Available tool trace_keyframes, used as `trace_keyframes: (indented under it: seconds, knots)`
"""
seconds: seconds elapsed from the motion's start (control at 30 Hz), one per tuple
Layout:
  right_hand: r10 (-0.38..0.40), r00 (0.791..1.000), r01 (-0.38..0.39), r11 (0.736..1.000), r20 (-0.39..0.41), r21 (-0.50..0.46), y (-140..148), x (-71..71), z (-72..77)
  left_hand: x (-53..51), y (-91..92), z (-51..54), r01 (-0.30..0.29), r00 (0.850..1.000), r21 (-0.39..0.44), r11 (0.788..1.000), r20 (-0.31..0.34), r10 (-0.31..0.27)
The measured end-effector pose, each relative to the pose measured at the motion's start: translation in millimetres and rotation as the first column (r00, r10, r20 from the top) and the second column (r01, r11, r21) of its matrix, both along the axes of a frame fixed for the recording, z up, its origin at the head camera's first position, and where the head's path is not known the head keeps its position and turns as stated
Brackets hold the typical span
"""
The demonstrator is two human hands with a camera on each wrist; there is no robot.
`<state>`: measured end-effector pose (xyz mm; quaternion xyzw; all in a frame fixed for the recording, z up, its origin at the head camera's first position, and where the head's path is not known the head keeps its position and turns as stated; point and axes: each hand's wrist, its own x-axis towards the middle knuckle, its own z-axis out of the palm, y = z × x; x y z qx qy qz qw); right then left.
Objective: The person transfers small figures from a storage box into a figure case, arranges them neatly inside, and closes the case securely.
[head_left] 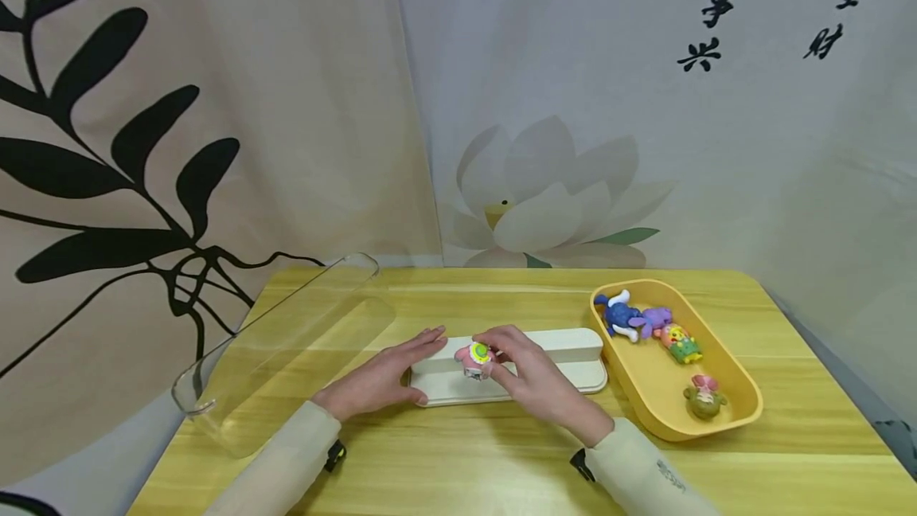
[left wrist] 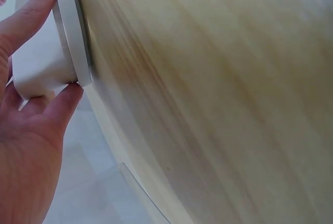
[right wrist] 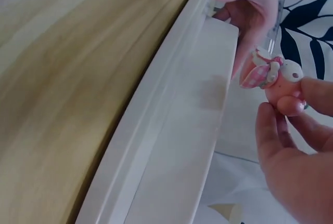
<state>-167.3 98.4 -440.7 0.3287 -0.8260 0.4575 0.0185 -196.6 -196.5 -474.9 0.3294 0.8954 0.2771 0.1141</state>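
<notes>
— Right hand [head_left: 532,377]?
— Pinching one pink, moulded figurine [head_left: 473,355], frame centre, by the fingertips, apparently because it is small.
— Left hand [head_left: 390,373]?
— Spread around the left end of one long, smooth, stepped white base [head_left: 573,354], presumably steadying it.
— Farther out?
— Right of frame: one yellow, round-cornered tray [head_left: 662,388], keeping four painted figurines [head_left: 679,342] together. Left: one clear, glossy oblong cover [head_left: 286,365]. Beneath: wood-grain table [head_left: 401,476].
</notes>
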Motion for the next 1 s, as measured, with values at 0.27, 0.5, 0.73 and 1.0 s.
trace_keyframes:
  seconds: [0.27, 0.5, 0.73, 1.0]
  knots:
    - [0.014, 1.000, -0.016, 0.997, 0.017, 0.079, -13, -1.2, -6.9, -0.1, 0.3, 1.1, -0.014, 1.000, 0.015, 1.000, 0.025, 0.013]
    - [0.018, 0.999, -0.012, 0.986, -0.037, 0.164, -23, -1.8, -10.5, -1.1, 0.5, 1.2, -0.011, 1.000, 0.018, 1.000, 0.026, 0.010]
    - [0.030, 0.995, -0.007, 0.973, -0.098, 0.229, -34, -1.1, -12.5, -0.9, -0.8, 1.6, -0.001, 1.000, 0.028, 1.000, 0.030, 0.000]
    - [0.042, 0.978, 0.025, 0.950, -0.205, 0.311, -44, -0.2, -15.7, 0.0, -1.6, 1.7, -0.002, 0.999, 0.029, 1.000, 0.045, 0.000]
